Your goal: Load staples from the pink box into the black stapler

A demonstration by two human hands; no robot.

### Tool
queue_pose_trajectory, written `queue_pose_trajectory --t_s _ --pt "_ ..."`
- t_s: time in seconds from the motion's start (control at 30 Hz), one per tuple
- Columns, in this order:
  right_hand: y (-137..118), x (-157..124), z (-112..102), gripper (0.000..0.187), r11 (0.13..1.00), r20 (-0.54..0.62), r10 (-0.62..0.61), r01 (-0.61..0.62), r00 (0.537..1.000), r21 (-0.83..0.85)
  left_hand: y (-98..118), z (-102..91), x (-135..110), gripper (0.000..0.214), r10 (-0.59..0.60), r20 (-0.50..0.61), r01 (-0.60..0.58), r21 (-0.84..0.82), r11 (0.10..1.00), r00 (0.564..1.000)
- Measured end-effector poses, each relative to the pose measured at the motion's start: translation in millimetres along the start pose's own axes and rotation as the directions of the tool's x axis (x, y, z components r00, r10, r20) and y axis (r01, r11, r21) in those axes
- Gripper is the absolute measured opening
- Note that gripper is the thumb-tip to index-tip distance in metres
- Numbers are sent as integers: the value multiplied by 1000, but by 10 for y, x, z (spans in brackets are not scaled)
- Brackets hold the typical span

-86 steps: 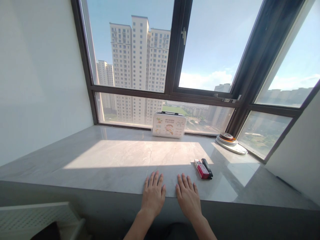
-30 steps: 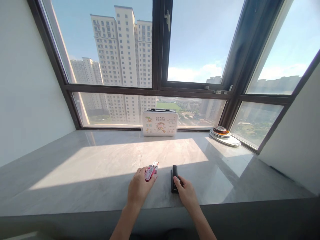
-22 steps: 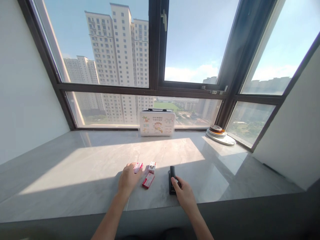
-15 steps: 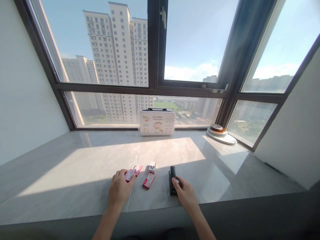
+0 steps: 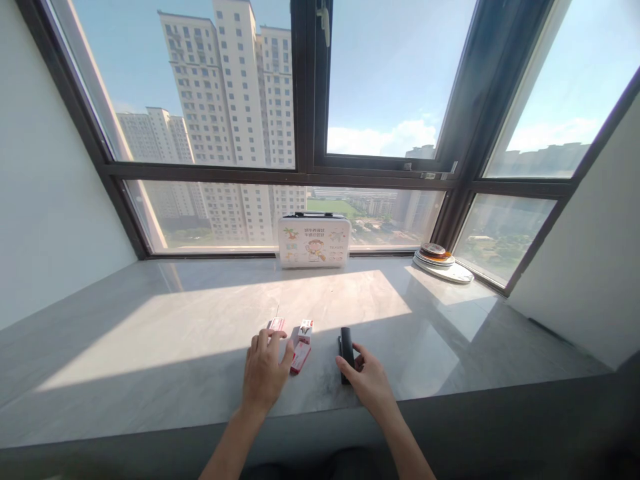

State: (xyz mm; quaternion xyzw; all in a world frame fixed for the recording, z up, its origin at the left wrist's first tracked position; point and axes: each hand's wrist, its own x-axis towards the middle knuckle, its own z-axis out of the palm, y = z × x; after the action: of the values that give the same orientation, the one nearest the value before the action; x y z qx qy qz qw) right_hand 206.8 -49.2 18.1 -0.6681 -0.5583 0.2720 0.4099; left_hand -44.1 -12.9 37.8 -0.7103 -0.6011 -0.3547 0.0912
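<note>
My right hand point(image 5: 369, 380) grips a black stapler point(image 5: 346, 343), thumb across its near part and fingers on its right side; the stapler lies lengthwise on the ledge. My left hand point(image 5: 266, 373) hovers palm down with thumb and fingers apart, over or just beside the small boxes. Past its fingertips shows a flat red-and-white box point(image 5: 277, 324), partly covered. Right of the thumb lies another flat red-and-white box point(image 5: 301, 357), touching or close to a small white-and-red box point(image 5: 306, 329) behind it. Whatever is under the left palm is hidden.
A grey marble-look window ledge point(image 5: 200, 320) carries everything. Against the window stands a white case point(image 5: 314, 243) with cartoon prints and a black handle. A stack of plates or flat discs point(image 5: 443, 267) sits in the right corner. Walls close both sides.
My left hand has moved right and its fingers have spread; the box it was holding is now out of sight behind the hand. My right thumb has shifted toward the stapler's left side.
</note>
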Motion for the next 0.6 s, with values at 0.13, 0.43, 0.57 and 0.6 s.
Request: queue_pose_trajectory --t_s 0.13,0.43,0.57,0.6 --pt "30 -5 -16 67 999 23 -3 2 1000 32 241 143 3 32 79 107 -73 -61 995 991" --pt "-89 96 -433 37 957 105 -253 264 962 -120 240 57 -182 27 136 258 -89 -183 979 957" --pt "-363 162 -274 38 920 185 -337 364 923 -142 310 -34 -263 48 303 333 -201 -308 930 893" --pt "-430 169 -185 37 911 205 -355 386 912 -143 314 -49 -267 55 330 346 -212 -338 917 878"
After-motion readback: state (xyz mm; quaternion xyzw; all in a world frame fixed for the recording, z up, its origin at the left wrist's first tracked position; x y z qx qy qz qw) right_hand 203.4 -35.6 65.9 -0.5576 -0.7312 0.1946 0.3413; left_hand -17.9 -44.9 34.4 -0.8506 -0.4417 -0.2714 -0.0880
